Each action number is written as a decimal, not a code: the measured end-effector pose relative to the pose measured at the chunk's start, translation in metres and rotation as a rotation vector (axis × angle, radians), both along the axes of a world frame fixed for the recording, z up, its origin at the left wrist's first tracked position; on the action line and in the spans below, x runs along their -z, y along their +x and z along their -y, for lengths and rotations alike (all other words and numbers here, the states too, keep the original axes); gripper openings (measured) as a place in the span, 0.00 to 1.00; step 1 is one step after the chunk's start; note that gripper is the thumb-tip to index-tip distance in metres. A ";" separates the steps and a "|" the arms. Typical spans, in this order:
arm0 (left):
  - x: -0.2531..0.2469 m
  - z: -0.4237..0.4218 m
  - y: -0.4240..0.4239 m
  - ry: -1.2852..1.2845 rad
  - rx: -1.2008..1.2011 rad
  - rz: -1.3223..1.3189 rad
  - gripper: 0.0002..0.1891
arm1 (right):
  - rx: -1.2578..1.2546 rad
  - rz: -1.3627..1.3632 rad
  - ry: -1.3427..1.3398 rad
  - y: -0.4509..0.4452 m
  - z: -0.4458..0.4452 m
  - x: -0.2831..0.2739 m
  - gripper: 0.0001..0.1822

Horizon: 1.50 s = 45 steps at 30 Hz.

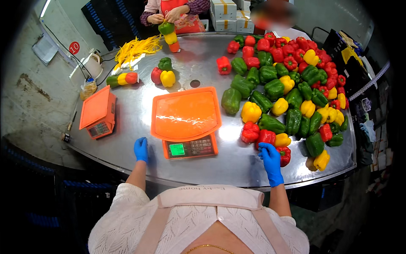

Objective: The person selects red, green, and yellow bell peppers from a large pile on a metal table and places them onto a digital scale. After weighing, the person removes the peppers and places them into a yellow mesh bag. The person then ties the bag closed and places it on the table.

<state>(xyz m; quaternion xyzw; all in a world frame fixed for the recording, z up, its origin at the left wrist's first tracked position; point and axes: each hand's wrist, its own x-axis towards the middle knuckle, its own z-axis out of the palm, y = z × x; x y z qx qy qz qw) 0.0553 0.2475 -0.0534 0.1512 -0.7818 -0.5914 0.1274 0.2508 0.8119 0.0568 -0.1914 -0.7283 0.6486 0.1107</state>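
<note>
My left hand [141,150], in a blue glove, rests on the metal table [234,173] left of an orange digital scale [186,112] with a bare pan and a lit green display. My right hand [270,158], gloved the same, is at the near edge of a large spread of peppers. Its fingers are beside a red bell pepper [265,137] and left of another red bell pepper [284,156]; whether they touch either is unclear. Nothing shows in either hand. A yellow bell pepper [251,111] and a green bell pepper [231,101] lie right of the scale.
A second orange scale [97,111] stands at left. Beyond are a packed row of three peppers [123,79], a loose trio with a yellow pepper [167,78], and yellow strips [136,50]. Across the table, a co-worker's hands [165,17] hold a stack of peppers.
</note>
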 end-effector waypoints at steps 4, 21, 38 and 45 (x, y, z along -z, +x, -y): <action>-0.015 -0.007 0.003 0.053 0.003 0.067 0.10 | -0.016 -0.015 -0.007 -0.010 0.007 -0.007 0.12; -0.022 -0.006 0.007 0.042 -0.012 0.111 0.10 | -0.084 0.041 -0.061 -0.014 0.019 0.001 0.13; -0.014 0.001 -0.004 0.036 0.002 0.126 0.09 | 0.251 -0.246 0.486 0.030 -0.079 -0.023 0.14; -0.024 -0.010 0.017 0.177 -0.065 0.121 0.12 | 0.429 -0.014 0.409 0.049 -0.147 -0.032 0.16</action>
